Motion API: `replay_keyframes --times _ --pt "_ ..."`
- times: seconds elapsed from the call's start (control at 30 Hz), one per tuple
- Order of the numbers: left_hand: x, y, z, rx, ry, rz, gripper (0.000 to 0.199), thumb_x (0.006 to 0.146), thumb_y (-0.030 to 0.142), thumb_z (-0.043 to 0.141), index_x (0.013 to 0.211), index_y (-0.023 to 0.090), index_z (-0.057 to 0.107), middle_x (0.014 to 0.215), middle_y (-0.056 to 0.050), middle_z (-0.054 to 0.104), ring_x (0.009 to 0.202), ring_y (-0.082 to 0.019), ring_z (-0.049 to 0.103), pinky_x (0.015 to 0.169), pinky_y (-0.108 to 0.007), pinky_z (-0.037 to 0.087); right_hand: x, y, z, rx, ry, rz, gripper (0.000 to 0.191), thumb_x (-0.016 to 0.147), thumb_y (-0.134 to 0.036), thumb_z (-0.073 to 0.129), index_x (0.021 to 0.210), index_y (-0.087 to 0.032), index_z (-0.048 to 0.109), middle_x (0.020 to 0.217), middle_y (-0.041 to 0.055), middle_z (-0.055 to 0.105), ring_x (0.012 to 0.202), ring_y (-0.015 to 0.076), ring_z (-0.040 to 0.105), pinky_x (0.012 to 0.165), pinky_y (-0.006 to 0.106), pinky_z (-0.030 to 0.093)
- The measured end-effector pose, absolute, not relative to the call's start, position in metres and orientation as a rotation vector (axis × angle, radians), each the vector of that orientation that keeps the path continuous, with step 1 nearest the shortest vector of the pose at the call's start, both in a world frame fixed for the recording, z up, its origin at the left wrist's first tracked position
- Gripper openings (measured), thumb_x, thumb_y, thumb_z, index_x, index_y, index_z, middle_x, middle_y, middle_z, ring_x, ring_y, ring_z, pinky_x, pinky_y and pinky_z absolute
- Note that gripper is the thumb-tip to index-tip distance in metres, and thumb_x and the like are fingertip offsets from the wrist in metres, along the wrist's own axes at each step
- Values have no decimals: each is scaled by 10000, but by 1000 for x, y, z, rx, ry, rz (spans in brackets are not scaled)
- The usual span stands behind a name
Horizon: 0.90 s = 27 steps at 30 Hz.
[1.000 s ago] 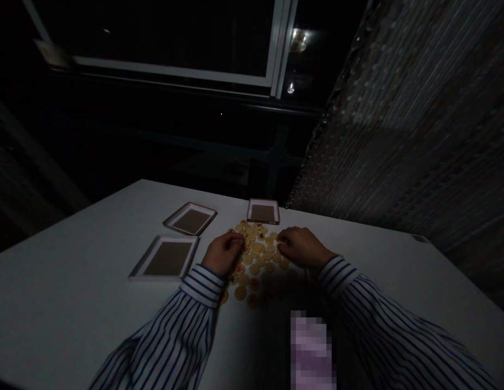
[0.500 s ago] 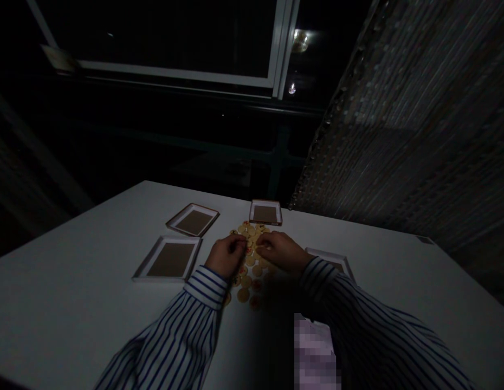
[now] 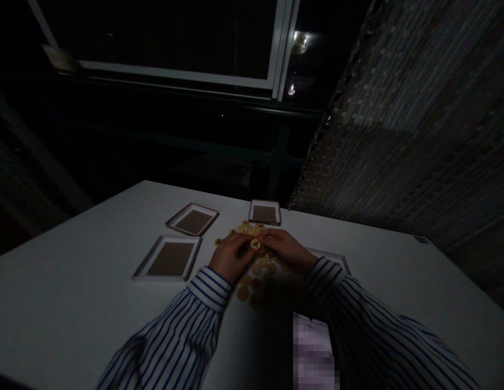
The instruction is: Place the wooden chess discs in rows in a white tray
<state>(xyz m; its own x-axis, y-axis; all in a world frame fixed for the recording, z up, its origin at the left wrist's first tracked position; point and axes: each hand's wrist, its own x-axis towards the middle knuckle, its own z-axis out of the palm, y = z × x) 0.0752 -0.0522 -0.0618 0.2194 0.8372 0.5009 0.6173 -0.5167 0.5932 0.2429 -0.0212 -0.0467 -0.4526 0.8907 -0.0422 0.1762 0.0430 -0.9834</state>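
My left hand (image 3: 232, 255) and my right hand (image 3: 286, 249) meet over a spread of round wooden Chinese chess pieces (image 3: 243, 294). Between their fingertips is one Chinese chess piece (image 3: 255, 244), its black character facing me. Both hands are closed, with thumbs and fingers pinching that piece from either side. Loose pieces lie beyond the hands and below them on the white table, several in the shadow of my right arm. Some show dark or red marks, while others look plain. My palms hide part of the spread.
Shallow box halves lie around the pieces: a white one (image 3: 138, 271) at left, a brown-rimmed one (image 3: 213, 218) behind it, a small one (image 3: 278, 222) at the far edge, and another (image 3: 331, 253) partly behind my right sleeve. A bead curtain (image 3: 398, 119) hangs at right beyond the table (image 3: 85, 260).
My hands were apart above the pieces, each pinching separately. They have come together, and a chess piece now shows between their fingertips, raised and turned toward me.
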Motion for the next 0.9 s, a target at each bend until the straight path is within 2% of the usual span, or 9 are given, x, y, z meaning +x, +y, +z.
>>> replay_keyframes --times 0.17,0.27,0.37,0.53,0.73,0.9 --pt "76 -53 -63 2236 1422 1118 259 722 302 568 956 205 623 920 -61 652 883 -203 566 811 -323 422 242 -23 -46 -1083 -1708 1357 253 690 -369 611 800 -143 582 632 -19 596 599 98 553 594 224 417" --pt "79 -54 -61 2074 1374 1126 271 698 317 591 935 193 635 862 -51 662 799 -188 588 744 -303 451 244 -26 -44 -1089 -1729 1315 237 666 -353 630 776 -150 580 671 -14 608 631 109 564 596 226 425" --pt "82 -55 -60 1723 1245 1167 281 662 320 626 896 165 639 789 -42 674 706 -165 600 677 -281 478 247 -30 -42 -1088 -1768 1293 264 680 -366 613 836 -155 584 718 0 632 676 128 581 614 239 439" --pt "83 -54 -62 1374 1064 1177 311 572 299 706 830 140 638 787 -50 686 717 -166 622 712 -296 493 256 -37 -42 -1065 -1965 1140 343 709 -355 588 993 -162 582 850 32 649 770 150 597 680 261 458" --pt "84 -57 -65 1421 1032 1040 305 608 321 681 856 145 663 803 -62 691 737 -178 625 716 -303 490 266 -47 -35 -1098 -2253 849 281 741 -314 559 985 -178 590 839 24 646 738 130 590 663 235 443" --pt "75 -55 -65 1592 1218 1060 306 638 357 628 869 161 674 812 -63 690 758 -200 620 724 -309 480 284 -56 -31 -1285 -2448 489 258 723 -318 572 938 -178 603 819 29 626 734 140 560 662 245 408"
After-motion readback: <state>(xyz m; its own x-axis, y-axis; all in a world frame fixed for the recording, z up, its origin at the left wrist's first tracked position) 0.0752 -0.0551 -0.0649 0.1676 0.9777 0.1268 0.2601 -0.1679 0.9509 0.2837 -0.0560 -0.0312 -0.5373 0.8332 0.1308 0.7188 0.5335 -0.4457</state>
